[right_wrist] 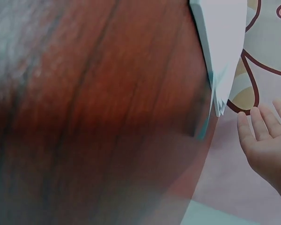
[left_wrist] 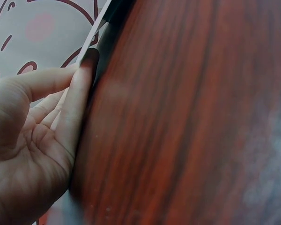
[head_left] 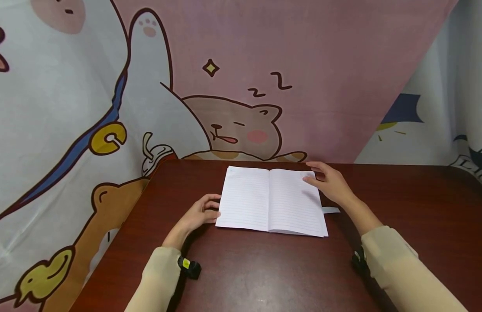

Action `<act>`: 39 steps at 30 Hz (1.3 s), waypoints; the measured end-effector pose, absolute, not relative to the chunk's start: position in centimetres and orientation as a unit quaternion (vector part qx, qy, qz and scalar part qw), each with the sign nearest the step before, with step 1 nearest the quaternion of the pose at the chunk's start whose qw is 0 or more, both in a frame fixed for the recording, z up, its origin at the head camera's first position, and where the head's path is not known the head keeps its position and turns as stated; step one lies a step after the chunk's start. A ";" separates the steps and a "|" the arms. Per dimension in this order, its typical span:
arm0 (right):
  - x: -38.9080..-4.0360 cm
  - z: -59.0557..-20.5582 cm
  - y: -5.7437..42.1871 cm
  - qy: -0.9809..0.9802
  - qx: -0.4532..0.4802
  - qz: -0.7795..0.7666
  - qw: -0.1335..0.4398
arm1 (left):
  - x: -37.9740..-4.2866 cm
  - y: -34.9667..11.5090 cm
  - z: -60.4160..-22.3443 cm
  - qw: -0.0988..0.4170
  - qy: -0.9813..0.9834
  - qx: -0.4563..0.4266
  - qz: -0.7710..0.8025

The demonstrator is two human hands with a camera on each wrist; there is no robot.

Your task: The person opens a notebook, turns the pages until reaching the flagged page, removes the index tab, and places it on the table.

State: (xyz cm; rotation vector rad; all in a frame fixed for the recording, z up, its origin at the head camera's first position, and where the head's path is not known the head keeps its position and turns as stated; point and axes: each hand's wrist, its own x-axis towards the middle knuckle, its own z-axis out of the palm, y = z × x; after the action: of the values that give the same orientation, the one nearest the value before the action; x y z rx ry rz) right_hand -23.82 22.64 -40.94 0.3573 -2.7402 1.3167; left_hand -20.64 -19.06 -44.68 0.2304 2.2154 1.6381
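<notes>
1. At the notebook's left edge we see the left hand (head_left: 198,214) pinching that edge, thumb and forefinger meeting on it in the left wrist view.
2. At the notebook's upper right corner we find the right hand (head_left: 331,182), thumb and fingers spread apart and gripping nothing; the right wrist view shows its fingers fairly straight, with a gap between them and the pages.
3. Between the two hands we have the notebook (head_left: 244,199) itself, lying open on the table, its fold running down the middle and both pages ruled with lines. We make out a few tiny marks near its top corners, too small to read.
4. Out from the notebook's right side, below the right hand, we see a pale strip (head_left: 331,210) sticking out.
5. Nearer to us than the notebook, on either side, we see pale sleeves (head_left: 159,277) and a small black device (head_left: 191,268) at the left wrist.
6. Under and all round the notebook we see the dark red-brown table (head_left: 241,268).
7. Beyond the notebook we see a cloth (head_left: 322,65) printed with cartoon animals, among them a sleeping bear (head_left: 241,125).
</notes>
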 end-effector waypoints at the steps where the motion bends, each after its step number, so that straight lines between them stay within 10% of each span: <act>1: -23.9 -41.0 22.7 -0.895 0.116 0.429 0.041 | -20.6 -19.1 -44.7 0.187 0.787 0.082 0.582; 39: -25.6 -44.2 23.8 -0.917 0.074 0.391 -0.004 | -20.6 -19.1 -44.7 0.185 0.784 0.092 0.585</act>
State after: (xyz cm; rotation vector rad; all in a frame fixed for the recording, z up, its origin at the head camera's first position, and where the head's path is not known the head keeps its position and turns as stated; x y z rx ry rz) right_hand -25.55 23.83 -44.22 0.2321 -2.8901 1.2323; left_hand -20.59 -19.12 -44.74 0.2604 2.2103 1.6489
